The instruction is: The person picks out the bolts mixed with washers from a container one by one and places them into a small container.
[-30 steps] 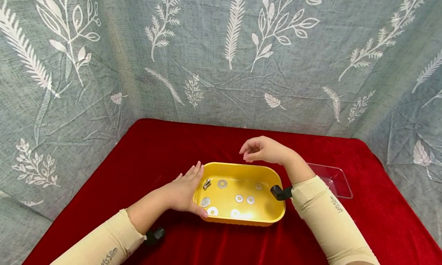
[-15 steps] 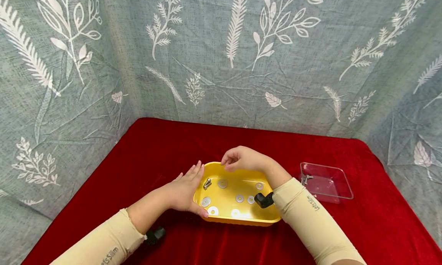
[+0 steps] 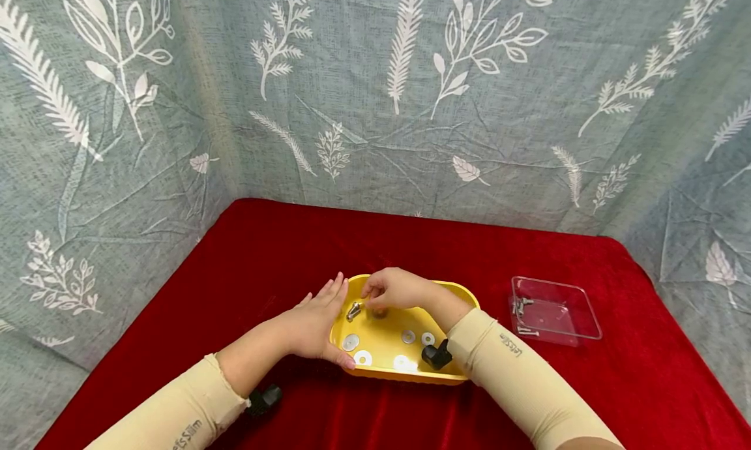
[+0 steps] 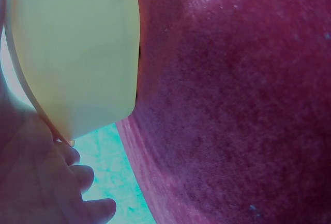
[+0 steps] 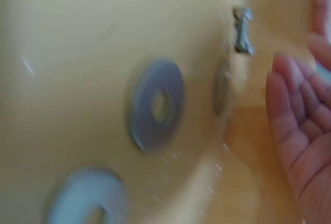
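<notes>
A yellow plastic tray [image 3: 381, 345] sits mid-table in the head view. My left hand [image 3: 308, 326] rests against its left end, fingers straight along the rim and thumb at the near corner. The left wrist view shows the tray's outer wall [image 4: 77, 53] beside that hand [image 4: 36, 177]. My right hand [image 3: 399, 289] reaches over the far rim into the tray, fingers loosely bent, nothing seen between them. Just left of its fingertips lie small metal bolts [image 3: 353, 312], also seen in the right wrist view as shiny bolts [image 5: 242, 31]. Flat metal washers [image 5: 158, 105] are scattered over the tray floor.
To the right stands a clear plastic box [image 3: 557, 285] with several small screws [image 3: 521, 305] at its left end. Red cloth [image 3: 281, 241] covers the table. A patterned grey-blue curtain [image 3: 364, 156] hangs behind and at both sides.
My right hand has moved left and down, from above the tray's far rim to inside it near the bolts. The clear box has come into fuller view. My left hand stays put.
</notes>
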The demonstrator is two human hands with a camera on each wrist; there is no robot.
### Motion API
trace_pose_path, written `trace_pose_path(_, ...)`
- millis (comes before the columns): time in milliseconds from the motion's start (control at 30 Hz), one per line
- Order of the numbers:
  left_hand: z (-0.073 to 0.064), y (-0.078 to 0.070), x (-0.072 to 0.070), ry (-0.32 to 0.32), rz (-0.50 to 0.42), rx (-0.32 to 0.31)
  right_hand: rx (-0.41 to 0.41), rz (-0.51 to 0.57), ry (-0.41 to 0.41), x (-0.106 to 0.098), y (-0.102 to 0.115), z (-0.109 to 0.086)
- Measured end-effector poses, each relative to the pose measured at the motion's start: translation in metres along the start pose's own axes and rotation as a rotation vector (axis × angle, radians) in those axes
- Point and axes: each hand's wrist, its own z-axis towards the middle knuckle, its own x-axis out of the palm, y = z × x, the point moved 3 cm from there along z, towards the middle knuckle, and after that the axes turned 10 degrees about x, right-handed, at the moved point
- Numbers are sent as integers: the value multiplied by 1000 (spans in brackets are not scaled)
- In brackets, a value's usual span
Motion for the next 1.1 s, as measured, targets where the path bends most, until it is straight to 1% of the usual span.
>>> trace_pose_path(100, 1, -1, 0, -2, -4, 3, 20, -72, -15, 6, -2, 3)
trace_pose_path(233, 2, -2, 0, 2, -2, 0, 34, -139, -31, 12, -6, 6)
trace_pose_path(400, 3, -3, 0, 6, 12, -2, 41, -182, -54, 17, -10, 9)
trace_pose_path(667, 2, -4, -2, 4, 14, -4, -10, -170, -80, 21, -9, 12)
trace_pose_path(833, 3, -3, -3, 11, 16, -10, -32, -133, -72, 23, -9, 13)
trace_pose_path(967, 4, -3, -3, 13, 15, -14, -64, -134, -69, 25, -7, 15)
trace_pose_path(1100, 4, -2, -3, 11, 13, -13, -53, -159, -86, 29, -7, 17)
